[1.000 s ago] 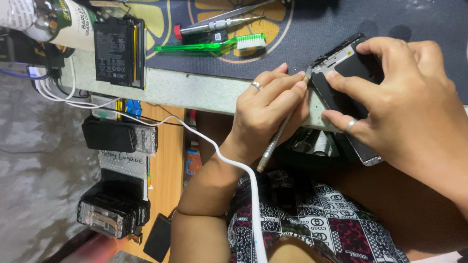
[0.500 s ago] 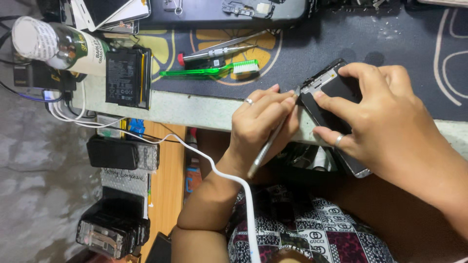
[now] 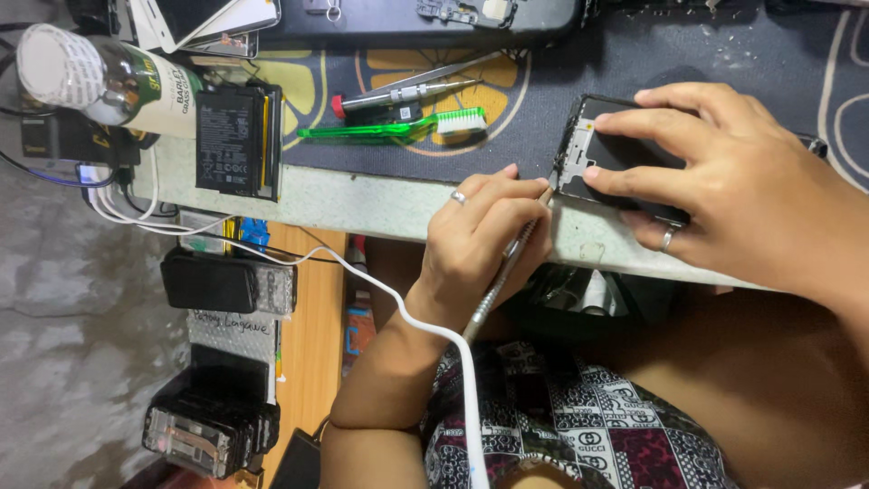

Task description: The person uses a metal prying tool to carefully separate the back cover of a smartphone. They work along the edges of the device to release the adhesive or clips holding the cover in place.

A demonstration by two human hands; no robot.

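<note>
Fingers (image 3: 634, 177) flat on dark opened phone (image 3: 602, 149), thin metal tool (image 3: 502, 276) at its edge

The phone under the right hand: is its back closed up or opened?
Opened. The phone lies on the mat with its inner frame and parts bared; the right hand pins it while the left hand works a metal tool at its edge.

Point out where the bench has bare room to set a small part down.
Bare: the pale bench edge between the black battery and the left hand, and dark mat between the green toothbrush and the opened phone under the right hand. Crowded: the bottle corner and the mat's far edge.
</note>
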